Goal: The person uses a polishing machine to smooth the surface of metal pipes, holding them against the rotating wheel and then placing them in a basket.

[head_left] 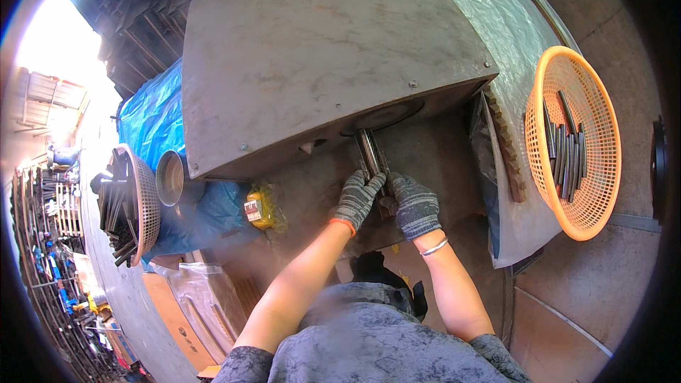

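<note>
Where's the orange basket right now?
In the head view, the orange basket is at the far right, beyond the grey metal box and the right gloved hand, with dark rods inside.

"What's in the middle?"

"The gloved left hand (360, 197), an orange band (343, 225) at its wrist, grips a shiny metal tube (367, 147) that points toward the front face of a grey metal housing (319, 42)."

"And the other side?"

"The gloved right hand (415, 206), a silver bangle (435, 247) below it, curls close by the tube's near end; I can't tell if it grips too."

"Anything around?"

"Far right, an orange mesh basket (604, 128) holds dark tubes (569, 159). Far left, a paler basket (148, 202), also loaded, stands beside a round metal pot (170, 179). Blue sheeting (152, 108) lies behind them."
</note>
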The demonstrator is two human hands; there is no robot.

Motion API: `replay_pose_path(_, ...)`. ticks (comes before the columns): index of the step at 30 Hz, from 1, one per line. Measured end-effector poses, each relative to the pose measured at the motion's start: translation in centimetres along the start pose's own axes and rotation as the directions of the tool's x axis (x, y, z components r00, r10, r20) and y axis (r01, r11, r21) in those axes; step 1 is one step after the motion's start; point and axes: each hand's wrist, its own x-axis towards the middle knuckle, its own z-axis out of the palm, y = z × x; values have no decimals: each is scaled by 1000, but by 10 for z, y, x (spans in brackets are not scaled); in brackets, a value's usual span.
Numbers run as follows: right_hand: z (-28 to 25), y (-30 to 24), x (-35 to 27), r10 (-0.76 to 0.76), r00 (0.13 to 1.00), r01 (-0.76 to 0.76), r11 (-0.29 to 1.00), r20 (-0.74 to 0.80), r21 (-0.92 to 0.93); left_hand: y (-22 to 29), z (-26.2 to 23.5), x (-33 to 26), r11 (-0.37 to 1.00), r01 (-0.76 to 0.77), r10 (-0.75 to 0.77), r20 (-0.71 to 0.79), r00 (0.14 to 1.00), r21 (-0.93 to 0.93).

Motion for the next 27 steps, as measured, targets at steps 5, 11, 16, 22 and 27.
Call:
replay_pose_path(5, 3, 3, 1, -43, 999, 42, 999, -20, -21, 10, -3, -3, 997, 43, -45, 24, 999, 57)
replay_pose_path(11, -2, -1, 5, 12, 998, -11, 1000, 59, -10, 12, -6, -5, 991, 114, -110, 62, 992, -64)
replay_pose_path(16, -2, -2, 7, -20, 998, 21, 1000, 61, -22, 12, -6, -7, 993, 89, -84, 56, 995, -82)
replay_pose_path(22, -3, 5, 4, -70, 997, 71, 997, 27, -24, 11, -7, -5, 997, 77, -76, 63, 995, -12)
replay_pose_path(27, -8, 2, 6, -54, 996, 57, 998, 75, -35, 7, -5, -4, 995, 83, -81, 41, 996, -57)
